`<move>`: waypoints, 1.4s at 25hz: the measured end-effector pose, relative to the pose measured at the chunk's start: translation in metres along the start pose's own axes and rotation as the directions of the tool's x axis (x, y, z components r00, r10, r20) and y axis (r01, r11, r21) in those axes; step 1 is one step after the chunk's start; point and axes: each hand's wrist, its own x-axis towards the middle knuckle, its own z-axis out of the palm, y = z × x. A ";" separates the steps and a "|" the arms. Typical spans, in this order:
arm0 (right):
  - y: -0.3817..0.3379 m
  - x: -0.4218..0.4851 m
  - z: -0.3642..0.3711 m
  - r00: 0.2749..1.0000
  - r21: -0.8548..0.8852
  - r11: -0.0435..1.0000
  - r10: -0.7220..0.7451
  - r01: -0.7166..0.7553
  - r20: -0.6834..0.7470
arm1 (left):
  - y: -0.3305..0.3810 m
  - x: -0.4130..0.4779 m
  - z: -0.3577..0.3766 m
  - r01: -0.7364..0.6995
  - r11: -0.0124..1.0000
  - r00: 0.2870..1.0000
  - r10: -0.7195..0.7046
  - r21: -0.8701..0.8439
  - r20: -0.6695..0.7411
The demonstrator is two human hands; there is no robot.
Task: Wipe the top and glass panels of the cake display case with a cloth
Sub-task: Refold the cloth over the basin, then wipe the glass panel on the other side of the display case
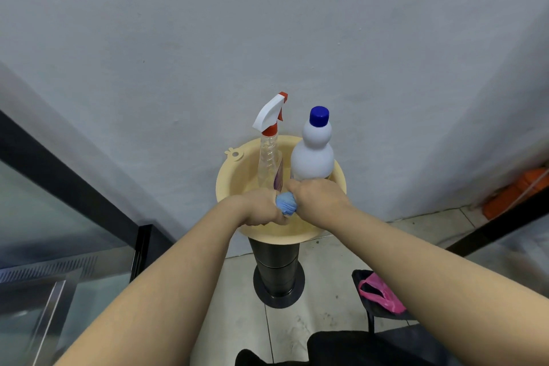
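A bunched blue cloth [286, 203] is squeezed between my left hand [261, 207] and my right hand [318, 196], both closed on it over a cream plastic basin [234, 175]. The basin sits on a dark cylindrical stand [277, 267]. Inside the basin stand a clear spray bottle [269, 154] with a white and red trigger and a white bottle [312, 154] with a blue cap. The glass display case [47, 246] with its black frame fills the lower left.
A plain grey wall [267, 38] rises right behind the basin. A pink plastic bag [381, 294] lies on a dark stool at the lower right. Something orange [517, 193] rests at the far right. The floor is tiled.
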 end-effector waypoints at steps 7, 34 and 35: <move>0.008 -0.026 -0.039 0.962 0.923 0.381 -0.225 -0.057 0.152 | -0.016 -0.056 -0.010 -0.136 0.990 0.863 0.141 0.046 -0.484; -0.277 -0.132 -0.080 0.337 0.924 0.018 -0.934 0.382 -0.121 | -0.073 -0.400 0.197 -0.687 0.403 0.110 -0.764 -0.604 -0.636; -0.287 -0.144 -0.081 0.342 0.917 -0.004 -0.927 0.398 -0.153 | -0.071 -0.409 0.208 -0.689 0.413 0.107 -0.755 -0.596 -0.647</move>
